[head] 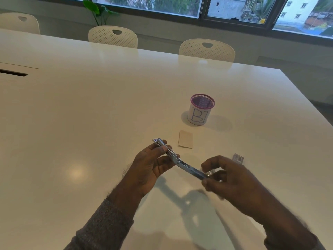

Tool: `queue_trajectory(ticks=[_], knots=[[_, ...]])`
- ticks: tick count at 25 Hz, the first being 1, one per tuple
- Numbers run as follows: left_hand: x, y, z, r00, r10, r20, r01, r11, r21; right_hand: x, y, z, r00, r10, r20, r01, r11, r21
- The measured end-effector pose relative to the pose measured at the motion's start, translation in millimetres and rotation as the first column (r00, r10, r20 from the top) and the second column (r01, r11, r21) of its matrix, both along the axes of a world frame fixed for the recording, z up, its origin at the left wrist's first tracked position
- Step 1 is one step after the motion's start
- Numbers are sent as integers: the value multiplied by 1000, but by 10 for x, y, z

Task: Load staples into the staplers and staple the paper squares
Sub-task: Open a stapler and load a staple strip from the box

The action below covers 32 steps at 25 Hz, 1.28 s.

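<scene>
A small stapler (pixel 182 164) is swung wide open and held above the table between both hands. My left hand (pixel 153 165) grips its metal end at the upper left. My right hand (pixel 228 179) pinches the blue end at the lower right; a small shiny piece shows at its fingertips, too blurred to name. A paper square (pixel 185 139) lies flat on the table just beyond the stapler. A small staple box (pixel 238 158) sits behind my right hand, partly hidden by it.
A mesh pen cup (pixel 200 110) with a purple rim and a white label marked "B1" stands beyond the paper. The white table (pixel 90 114) has a cable slot (pixel 13 73) at far left. Three white chairs line the far edge; its right edge falls away.
</scene>
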State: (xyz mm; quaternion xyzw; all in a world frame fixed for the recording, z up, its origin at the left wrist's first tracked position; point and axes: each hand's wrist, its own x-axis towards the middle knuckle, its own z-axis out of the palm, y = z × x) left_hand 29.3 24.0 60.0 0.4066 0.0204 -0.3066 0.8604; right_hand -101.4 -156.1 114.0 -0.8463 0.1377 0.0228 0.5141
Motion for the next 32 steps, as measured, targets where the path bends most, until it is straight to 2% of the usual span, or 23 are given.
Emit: queue_trajectory(ticks=[3, 6, 8, 11, 15, 20, 25, 32], knots=[[-10, -9, -13, 997, -29, 73, 26, 999, 44, -9, -15, 74, 977, -137, 162, 111, 981, 161], [-37, -24, -37, 978, -114, 174, 100, 991, 90, 41, 54, 71, 960, -153, 233, 121, 982, 147], [-67, -25, -39, 952, -195, 237, 168, 977, 132, 103, 79, 16, 966, -167, 197, 129, 973, 192], [-124, -29, -24, 886, -330, 327, 266, 937, 226, 175, 119, -86, 995, -71, 69, 47, 952, 301], [-128, -3, 17, 830, -425, 362, 299, 886, 354, 217, 121, -162, 1000, 24, -1, -22, 926, 376], [-124, -7, 71, 836, -404, 370, 247, 881, 404, 249, 96, -196, 999, 45, -9, -39, 934, 356], [-183, -82, 102, 826, -322, 463, 96, 890, 447, 237, 106, -178, 997, -72, 18, 65, 960, 273], [-254, -129, 50, 785, -349, 512, -18, 813, 582, 246, 157, -219, 981, -196, 7, 194, 975, 111]])
